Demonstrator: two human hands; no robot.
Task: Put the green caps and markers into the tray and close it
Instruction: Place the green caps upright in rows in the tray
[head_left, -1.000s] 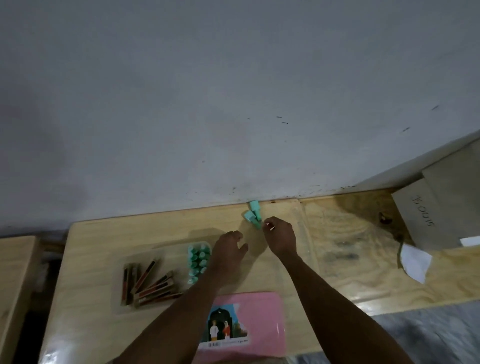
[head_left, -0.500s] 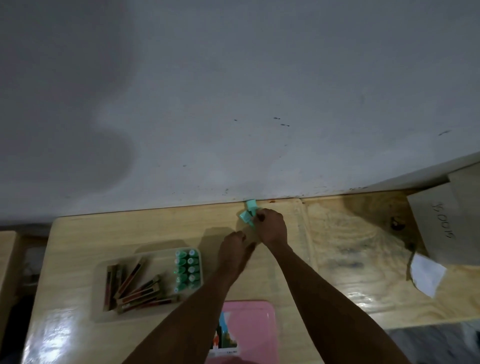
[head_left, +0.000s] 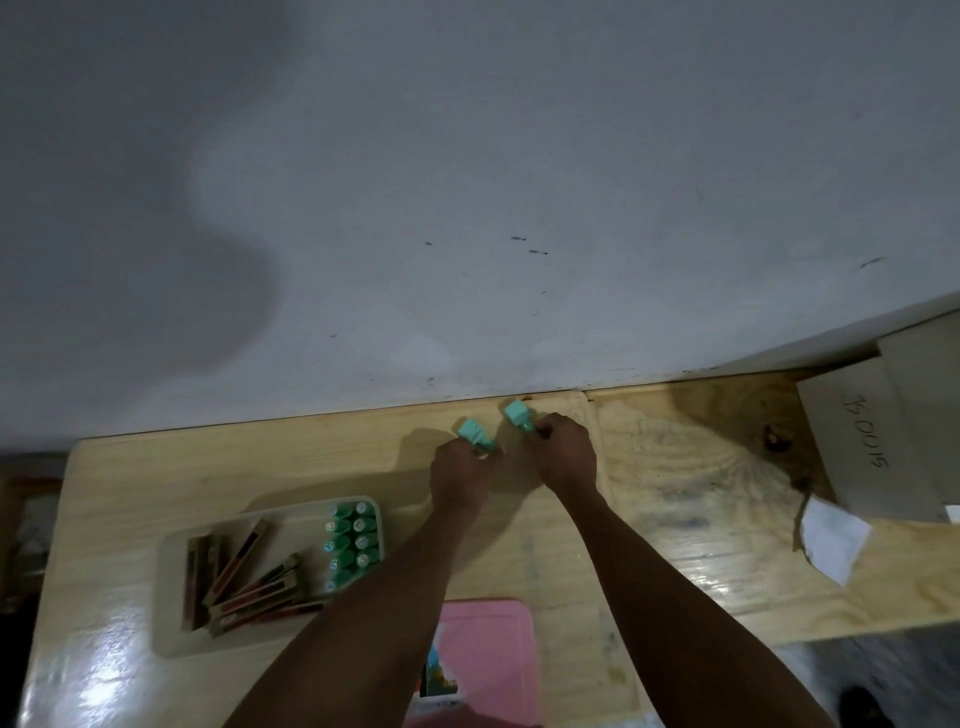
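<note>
Two light green caps lie near the wall at the table's back edge. My left hand is closed on the left green cap. My right hand pinches the right green cap. A clear tray sits to the left on the table. It holds two rows of upright green caps at its right end and several brown-red markers lying loose at its left. A pink lid with a picture sticker lies at the near edge, between my forearms.
The wooden table meets a grey wall at the back. A cardboard box with handwritten numbers stands at the right, with white paper beside it. A lower wooden surface shows at the far left.
My left hand has moved up from beside the tray to the left cap and closed on it. My right hand has closed on the right cap. The two caps now lie apart.
</note>
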